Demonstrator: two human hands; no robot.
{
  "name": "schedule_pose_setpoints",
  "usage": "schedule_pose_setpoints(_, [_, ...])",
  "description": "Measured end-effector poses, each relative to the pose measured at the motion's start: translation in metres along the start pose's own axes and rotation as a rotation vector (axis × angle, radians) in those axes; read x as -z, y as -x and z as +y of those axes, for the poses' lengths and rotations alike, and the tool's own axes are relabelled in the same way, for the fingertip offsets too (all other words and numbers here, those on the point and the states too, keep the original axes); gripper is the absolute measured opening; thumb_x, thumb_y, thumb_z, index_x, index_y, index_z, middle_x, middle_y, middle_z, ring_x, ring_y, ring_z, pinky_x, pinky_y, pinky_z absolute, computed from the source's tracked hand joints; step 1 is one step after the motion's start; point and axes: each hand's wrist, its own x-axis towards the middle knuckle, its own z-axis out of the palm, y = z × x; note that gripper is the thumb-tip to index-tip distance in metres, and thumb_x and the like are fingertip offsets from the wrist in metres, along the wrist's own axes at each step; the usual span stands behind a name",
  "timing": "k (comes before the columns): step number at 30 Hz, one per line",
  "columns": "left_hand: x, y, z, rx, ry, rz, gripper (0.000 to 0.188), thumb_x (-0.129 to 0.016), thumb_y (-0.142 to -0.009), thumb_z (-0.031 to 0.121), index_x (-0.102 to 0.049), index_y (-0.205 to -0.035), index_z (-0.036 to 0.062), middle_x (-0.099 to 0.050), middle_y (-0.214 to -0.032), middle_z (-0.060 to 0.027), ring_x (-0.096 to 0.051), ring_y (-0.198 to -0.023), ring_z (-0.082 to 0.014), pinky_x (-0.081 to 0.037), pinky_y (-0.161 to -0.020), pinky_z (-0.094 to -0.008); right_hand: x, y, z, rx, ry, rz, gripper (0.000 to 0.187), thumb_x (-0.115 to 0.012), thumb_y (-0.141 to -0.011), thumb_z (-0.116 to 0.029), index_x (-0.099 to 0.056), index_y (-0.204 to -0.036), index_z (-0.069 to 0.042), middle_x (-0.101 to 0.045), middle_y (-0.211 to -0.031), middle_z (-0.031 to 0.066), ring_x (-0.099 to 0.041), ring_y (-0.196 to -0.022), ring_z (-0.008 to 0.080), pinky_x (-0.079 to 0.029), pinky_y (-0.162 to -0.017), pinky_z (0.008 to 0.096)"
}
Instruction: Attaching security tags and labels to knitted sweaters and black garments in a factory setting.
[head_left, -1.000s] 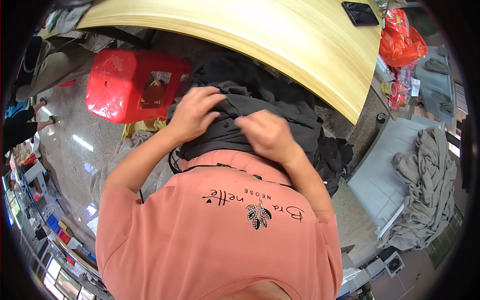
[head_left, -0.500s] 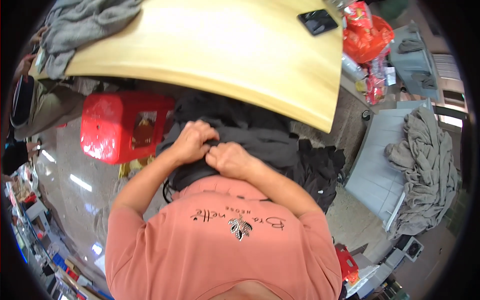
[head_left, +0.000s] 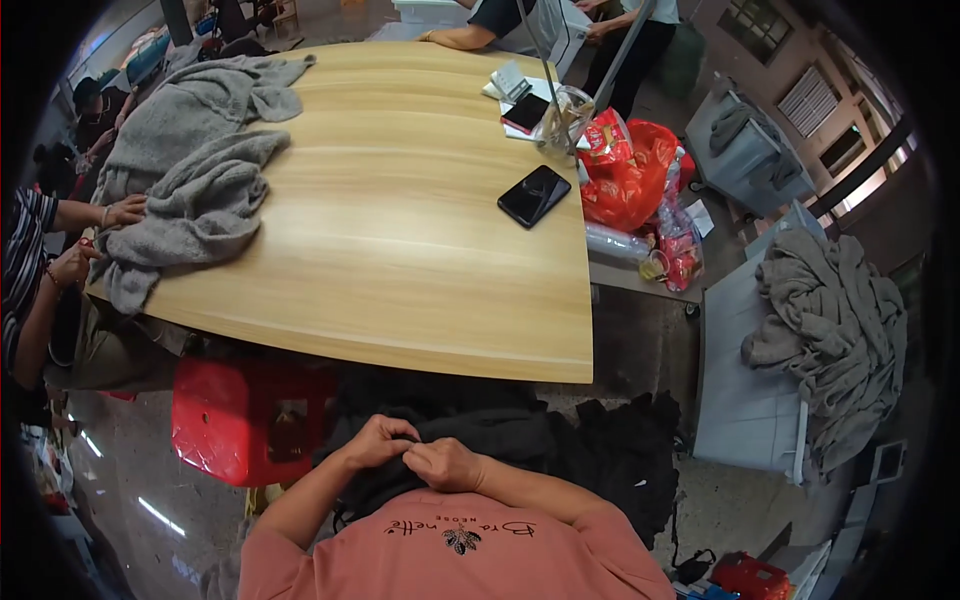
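Observation:
Over my lap, my left hand (head_left: 380,441) and my right hand (head_left: 444,465) meet in front of my waist, their fingers pressed together. Both are closed, and whatever they pinch between the fingertips is too small or hidden to make out. Black cloth (head_left: 480,432) lies across my lap beneath them, with a loose heap of it spilling to my right. The near edge of the wooden table (head_left: 400,290) runs just beyond my hands.
A red plastic stool (head_left: 220,425) stands at my left. Grey cloth (head_left: 190,190) covers the table's left end, near another person's hands (head_left: 124,211). A phone (head_left: 535,196) and red bags (head_left: 630,170) lie right. A grey bin (head_left: 750,390) holds piled cloth.
The view has tilted up, bringing the far side of the table and people there into sight. My hands stay together over my lap, fingers still closed.

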Motion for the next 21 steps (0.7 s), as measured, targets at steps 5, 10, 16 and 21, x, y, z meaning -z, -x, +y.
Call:
schedule_pose_setpoints(5, [0.002, -0.006, -0.012, 0.031, -0.159, -0.099, 0.016, -0.060, -0.071, 0.003, -0.063, -0.086, 0.0000, -0.064, -0.074, -0.0052, -0.056, -0.069, -0.0077, -0.045, -0.065, -0.0230, 0.002, -0.001, -0.001, -0.014, -0.042, 0.014, 0.013, -0.054, -0.062, 0.000, -0.043, -0.068, -0.004, -0.040, -0.056, 0.0056, -0.050, -0.045, 0.0200, -0.040, -0.038, 0.0310])
schedule_pose_setpoints(10, [-0.002, -0.009, -0.013, -0.069, -0.523, -0.037, 0.018, -0.062, -0.068, 0.008, -0.063, -0.084, 0.0008, -0.062, -0.072, -0.0118, -0.058, -0.066, -0.0146, -0.045, -0.063, -0.0279, -0.003, 0.004, 0.004, -0.025, -0.082, -0.037, 0.011, -0.054, -0.064, 0.000, -0.045, -0.069, -0.004, -0.042, -0.056, 0.0062, -0.050, -0.045, 0.0211, -0.041, -0.038, 0.0315])
schedule_pose_setpoints(16, [-0.002, -0.006, -0.026, 0.024, -0.133, -0.033, 0.017, -0.063, -0.065, 0.005, -0.061, -0.081, -0.0014, -0.059, -0.067, -0.0027, -0.049, -0.067, -0.0055, -0.042, -0.061, -0.0240, -0.001, 0.006, 0.006, -0.054, -0.039, -0.118, 0.008, -0.052, -0.067, -0.001, -0.046, -0.071, -0.004, -0.046, -0.059, 0.0085, -0.053, -0.047, 0.0241, -0.043, -0.040, 0.0330])
schedule_pose_setpoints(21, [0.001, -0.001, -0.025, 0.054, -0.055, -0.099, 0.019, -0.064, -0.063, 0.003, -0.061, -0.082, -0.0006, -0.058, -0.070, -0.0027, -0.050, -0.068, -0.0078, -0.042, -0.064, -0.0240, 0.003, 0.003, 0.006, -0.057, -0.048, -0.072, 0.010, -0.054, -0.065, 0.002, -0.052, -0.073, -0.003, -0.047, -0.058, 0.0072, -0.052, -0.045, 0.0224, -0.043, -0.040, 0.0309])
